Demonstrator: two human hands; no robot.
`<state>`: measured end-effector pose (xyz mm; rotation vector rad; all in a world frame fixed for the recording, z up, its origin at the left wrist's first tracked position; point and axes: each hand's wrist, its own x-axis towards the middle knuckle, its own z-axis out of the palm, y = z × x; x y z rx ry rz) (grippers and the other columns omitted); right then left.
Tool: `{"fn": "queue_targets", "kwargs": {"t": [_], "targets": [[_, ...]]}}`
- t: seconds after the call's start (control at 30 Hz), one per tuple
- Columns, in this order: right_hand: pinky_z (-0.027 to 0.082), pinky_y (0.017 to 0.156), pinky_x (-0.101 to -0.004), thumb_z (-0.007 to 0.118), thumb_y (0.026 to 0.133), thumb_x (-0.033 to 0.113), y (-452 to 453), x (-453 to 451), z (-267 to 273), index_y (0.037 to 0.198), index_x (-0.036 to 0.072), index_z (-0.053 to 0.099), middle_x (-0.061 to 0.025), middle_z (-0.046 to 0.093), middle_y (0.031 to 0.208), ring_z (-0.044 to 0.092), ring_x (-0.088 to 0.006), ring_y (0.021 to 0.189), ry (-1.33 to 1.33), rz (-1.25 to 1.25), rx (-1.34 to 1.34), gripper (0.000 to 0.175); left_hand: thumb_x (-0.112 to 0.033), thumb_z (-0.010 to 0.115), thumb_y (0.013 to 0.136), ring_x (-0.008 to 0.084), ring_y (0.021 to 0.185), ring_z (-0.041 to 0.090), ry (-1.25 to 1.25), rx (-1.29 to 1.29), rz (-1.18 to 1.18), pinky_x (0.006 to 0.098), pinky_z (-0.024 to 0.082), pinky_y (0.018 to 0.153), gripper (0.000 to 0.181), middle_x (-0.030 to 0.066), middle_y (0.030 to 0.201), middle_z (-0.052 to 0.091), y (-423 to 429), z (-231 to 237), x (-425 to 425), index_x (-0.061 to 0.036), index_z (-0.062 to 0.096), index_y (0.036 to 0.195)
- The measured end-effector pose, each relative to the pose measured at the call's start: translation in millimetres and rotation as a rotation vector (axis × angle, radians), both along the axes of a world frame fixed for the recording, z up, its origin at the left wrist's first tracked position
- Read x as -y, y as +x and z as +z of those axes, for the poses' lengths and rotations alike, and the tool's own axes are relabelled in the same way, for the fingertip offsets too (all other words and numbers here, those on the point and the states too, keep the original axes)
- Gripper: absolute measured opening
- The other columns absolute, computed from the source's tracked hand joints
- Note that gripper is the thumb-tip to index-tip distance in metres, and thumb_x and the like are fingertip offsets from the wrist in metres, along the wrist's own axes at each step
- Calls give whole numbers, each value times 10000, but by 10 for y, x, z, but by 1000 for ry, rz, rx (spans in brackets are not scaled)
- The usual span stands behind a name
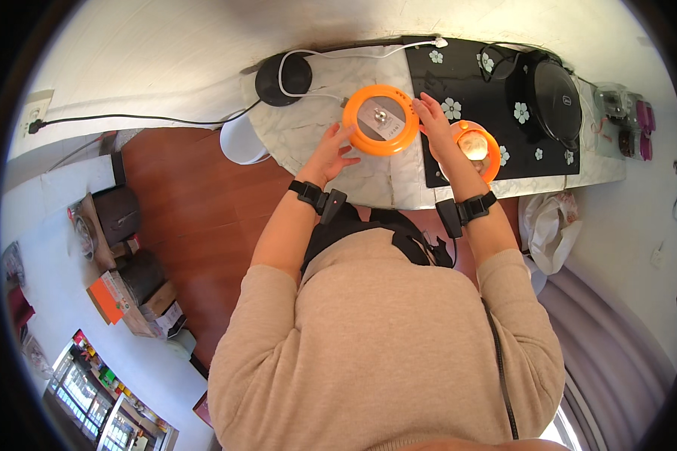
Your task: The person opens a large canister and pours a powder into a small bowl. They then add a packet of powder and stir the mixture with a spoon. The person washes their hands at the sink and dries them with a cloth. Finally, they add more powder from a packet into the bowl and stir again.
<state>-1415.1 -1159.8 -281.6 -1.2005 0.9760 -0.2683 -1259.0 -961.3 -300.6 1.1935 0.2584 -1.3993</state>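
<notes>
A round orange appliance base point(347, 121) with a metal plate in its middle lies between my hands above the marble-patterned counter; a white cord runs to it. My left hand point(329, 151) is at its lower left rim, one fingertip against it and the other fingers spread. At the right rim is my right hand point(432, 119), its fingers touching or very near the edge. Whether either hand bears its weight is unclear. Beneath my right forearm, an orange-rimmed bowl point(493, 160) with pale round contents stands on the black flowered mat point(437, 93), partly hidden by the arm.
A black round object point(283, 80) stands at the counter's back left. The black appliance point(550, 101) stands on the mat's right, beside clear containers point(615, 101). A white bucket point(242, 141) is left of the counter; a white bag point(550, 231) hangs or stands below its right end.
</notes>
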Motion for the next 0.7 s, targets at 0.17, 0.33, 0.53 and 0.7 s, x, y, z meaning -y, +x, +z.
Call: {"fn": "queue_targets", "kwargs": {"t": [0.17,0.33,0.53,0.7], "targets": [[333,959,-355,611,858,576,-20,-18,78,1436,101,376,-18,481,1380,409,-155,1247,125,22,-130,784,-425,752,782,367,1210,328,-21,-66,43,604,414,947,728,86,1429,266,22,21,-23,-168,405,1368],[342,919,-313,628,848,566,-51,-78,135,1383,110,452,-12,529,1297,459,-148,1172,100,114,-142,725,-429,724,801,381,1219,319,-80,-106,35,624,385,969,683,95,1407,285,45,68,-8,-175,425,1361],[459,880,-374,758,772,395,70,-148,352,1200,52,607,-91,611,1118,553,-262,1053,-810,121,-192,569,-481,680,813,407,1218,314,-53,-95,7,632,375,968,680,104,1388,304,59,129,56,-168,424,1359],[470,832,-363,740,772,255,356,-314,601,1034,68,693,-93,628,922,565,-285,972,-1076,474,-158,325,-501,646,825,423,1229,305,-55,-113,10,644,354,977,693,124,1394,290,78,179,110,-128,415,1361]]}}
